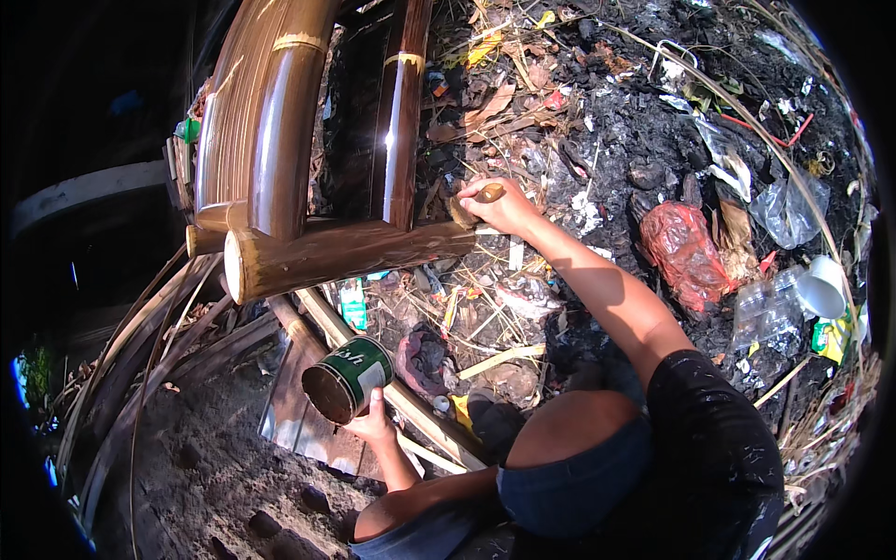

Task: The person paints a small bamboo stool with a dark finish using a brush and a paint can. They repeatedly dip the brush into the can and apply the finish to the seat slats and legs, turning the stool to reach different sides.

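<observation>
My left hand (376,425) grips a green tin can (359,366), tilted so that its dark brown opening faces down and left. Farther forward, my right hand (509,209) is closed around a paintbrush (489,192) with a light wooden handle. Its bristles meet the right end of a thick, dark brown bamboo pole (364,259). Wide glossy bamboo pieces (285,131) and a thinner bamboo upright (399,140) rise from that pole as one frame. Wet shine shows on their surfaces. How much liquid is inside the can cannot be made out.
Littered dark ground surrounds the frame. A red plastic bag (684,254), a white cup (821,287) and a clear plastic bag (791,213) lie to the right. Bamboo strips (434,415) and a flat board (308,420) lie near the can. My bent knee (574,434) is close by.
</observation>
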Demonstrator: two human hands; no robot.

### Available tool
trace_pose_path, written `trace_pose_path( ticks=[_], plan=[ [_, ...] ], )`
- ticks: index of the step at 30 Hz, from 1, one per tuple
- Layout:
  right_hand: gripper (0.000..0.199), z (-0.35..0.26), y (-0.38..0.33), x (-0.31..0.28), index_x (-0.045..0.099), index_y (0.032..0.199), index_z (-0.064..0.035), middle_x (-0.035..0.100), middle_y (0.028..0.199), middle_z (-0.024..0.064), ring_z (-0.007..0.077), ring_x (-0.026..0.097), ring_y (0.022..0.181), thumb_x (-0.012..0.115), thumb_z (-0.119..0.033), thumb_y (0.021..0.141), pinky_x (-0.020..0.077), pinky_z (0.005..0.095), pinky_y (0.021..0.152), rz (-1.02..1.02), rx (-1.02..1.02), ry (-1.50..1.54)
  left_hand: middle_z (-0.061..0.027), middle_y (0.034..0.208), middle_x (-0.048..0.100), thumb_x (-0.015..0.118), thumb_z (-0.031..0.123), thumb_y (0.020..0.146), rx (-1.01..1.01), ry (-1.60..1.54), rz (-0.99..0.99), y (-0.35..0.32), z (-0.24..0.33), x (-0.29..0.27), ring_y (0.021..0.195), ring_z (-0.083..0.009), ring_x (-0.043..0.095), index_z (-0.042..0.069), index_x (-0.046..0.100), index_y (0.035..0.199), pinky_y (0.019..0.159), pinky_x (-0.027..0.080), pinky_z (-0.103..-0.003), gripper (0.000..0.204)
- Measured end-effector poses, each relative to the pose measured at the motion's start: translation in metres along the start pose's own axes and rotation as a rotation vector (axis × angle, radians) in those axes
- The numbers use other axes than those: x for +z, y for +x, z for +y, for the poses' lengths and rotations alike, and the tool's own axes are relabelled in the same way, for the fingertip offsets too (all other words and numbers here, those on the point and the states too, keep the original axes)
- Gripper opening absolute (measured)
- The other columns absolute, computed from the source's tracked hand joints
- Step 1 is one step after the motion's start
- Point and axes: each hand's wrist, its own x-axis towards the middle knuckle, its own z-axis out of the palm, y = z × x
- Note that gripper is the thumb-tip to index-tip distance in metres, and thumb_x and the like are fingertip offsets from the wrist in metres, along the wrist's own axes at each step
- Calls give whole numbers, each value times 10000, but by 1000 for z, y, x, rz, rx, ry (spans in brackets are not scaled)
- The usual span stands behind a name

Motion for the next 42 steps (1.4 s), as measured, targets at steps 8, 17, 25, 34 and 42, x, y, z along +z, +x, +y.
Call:
trace_pose_path(
  ticks=[8, 17, 25, 34, 42],
  plan=[
    [258, -24, -6, -14, 796, 1025, -60, 798, 962, 122, 259, 763, 898, 757, -276, 890, 580, 367, 832, 87, 153, -17, -193, 1352, 636, 829, 111, 860, -6, -4, 12, -9, 15, 9, 1195, -298, 646, -68, 499, 1449, 1084, 498, -447, 699],
    [168, -6, -16, -11, 770, 1031, -42, 769, 1045, 32, 132, 720, 936, 733, -200, 987, 627, 290, 764, 104, 72, 44, -180, 1351, 633, 830, 60, 849, -14, -68, 44, -8, 15, 6, 1185, -285, 650, -55, 518, 1427, 1082, 505, -433, 668],
    [236, -53, -59, -13, 767, 1112, -29, 758, 1089, 42, 124, 705, 934, 734, -232, 997, 599, 289, 788, -46, 239, 408, -177, 1345, 636, 837, 25, 825, -17, -158, 83, -12, 5, -4, 1201, -285, 648, -38, 514, 1435, 1085, 503, -435, 693],
    [288, -140, -72, -2, 750, 1201, -17, 741, 1139, 59, 127, 685, 1000, 713, -248, 1033, 544, 291, 935, 45, -68, 421, -145, 1330, 641, 892, 24, 772, -67, -125, 62, -8, 16, -12, 1214, -235, 632, -47, 544, 1408, 1058, 517, -398, 728],
    [300, -112, -79, 6, 720, 1216, -5, 728, 1106, 54, 147, 700, 934, 688, -252, 1047, 579, 291, 840, 117, 83, 337, -155, 1342, 636, 866, -37, 789, -127, -312, 50, -13, 10, -13, 1213, -231, 640, -44, 529, 1412, 1047, 531, -386, 709]
  ],
)
